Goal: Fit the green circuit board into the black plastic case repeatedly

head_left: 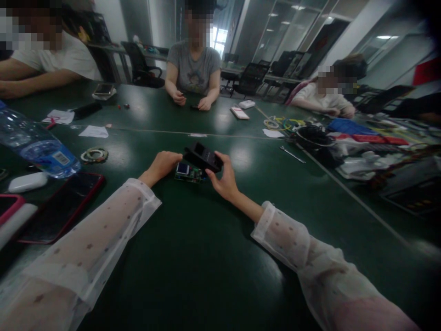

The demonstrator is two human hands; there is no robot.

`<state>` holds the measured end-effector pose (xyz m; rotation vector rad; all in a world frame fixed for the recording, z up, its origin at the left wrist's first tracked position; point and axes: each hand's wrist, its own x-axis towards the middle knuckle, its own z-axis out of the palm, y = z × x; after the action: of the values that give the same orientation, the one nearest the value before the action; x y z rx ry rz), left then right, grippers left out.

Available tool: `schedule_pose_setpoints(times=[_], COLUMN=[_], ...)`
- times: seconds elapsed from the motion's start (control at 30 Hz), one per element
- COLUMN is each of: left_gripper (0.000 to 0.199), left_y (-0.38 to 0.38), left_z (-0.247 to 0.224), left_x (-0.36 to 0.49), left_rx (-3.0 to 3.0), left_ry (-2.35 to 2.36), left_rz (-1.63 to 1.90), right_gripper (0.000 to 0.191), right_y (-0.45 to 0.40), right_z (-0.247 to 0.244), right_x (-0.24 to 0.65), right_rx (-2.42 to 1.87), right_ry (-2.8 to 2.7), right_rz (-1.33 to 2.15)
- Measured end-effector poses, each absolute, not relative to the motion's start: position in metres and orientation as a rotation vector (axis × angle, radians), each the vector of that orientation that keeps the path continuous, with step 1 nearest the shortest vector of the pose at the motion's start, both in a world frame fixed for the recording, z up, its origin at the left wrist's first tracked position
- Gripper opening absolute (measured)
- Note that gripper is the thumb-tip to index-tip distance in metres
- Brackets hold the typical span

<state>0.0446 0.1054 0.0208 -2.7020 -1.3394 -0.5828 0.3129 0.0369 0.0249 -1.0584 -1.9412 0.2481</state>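
Observation:
A black case (204,156) is tilted above the dark green table, gripped at its right end between the thumb and fingers of my right hand (223,178). Just below and left of it lies a green circuit board (188,173) with a small screen, partly covered by the case. My left hand (163,166) is closed near the left end of the case and the board's upper left corner. Its fingertips are too small and blurred to tell what they pinch.
A water bottle (41,142), a red-edged phone (64,207) and a bracelet (94,155) lie at the left. A wrench (292,155) and piled cables (317,133) are at the right. Three people sit across the green table (193,262).

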Motion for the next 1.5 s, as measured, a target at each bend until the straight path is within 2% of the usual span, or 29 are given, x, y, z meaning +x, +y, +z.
schedule_pose_setpoints(times=[0.37, 0.6, 1.5], left_gripper=[0.020, 0.017, 0.018], left_y=[0.1019, 0.1005, 0.1011], left_z=[0.0241, 0.0272, 0.0287], left_x=[0.0421, 0.0433, 0.0445], left_rx=[-2.732, -2.714, -2.684], left_ry=[-1.343, -1.347, -1.487], left_rz=[-0.679, -0.491, -0.431], right_gripper=[0.060, 0.059, 0.060], right_y=[0.0378, 0.0417, 0.0427], right_z=[0.0270, 0.0261, 0.0250], right_x=[0.3109, 0.3082, 0.3083], right_rx=[-0.841, -0.853, -0.891], right_ry=[-2.226, -2.415, -2.427], right_rz=[0.304, 0.379, 0.378])
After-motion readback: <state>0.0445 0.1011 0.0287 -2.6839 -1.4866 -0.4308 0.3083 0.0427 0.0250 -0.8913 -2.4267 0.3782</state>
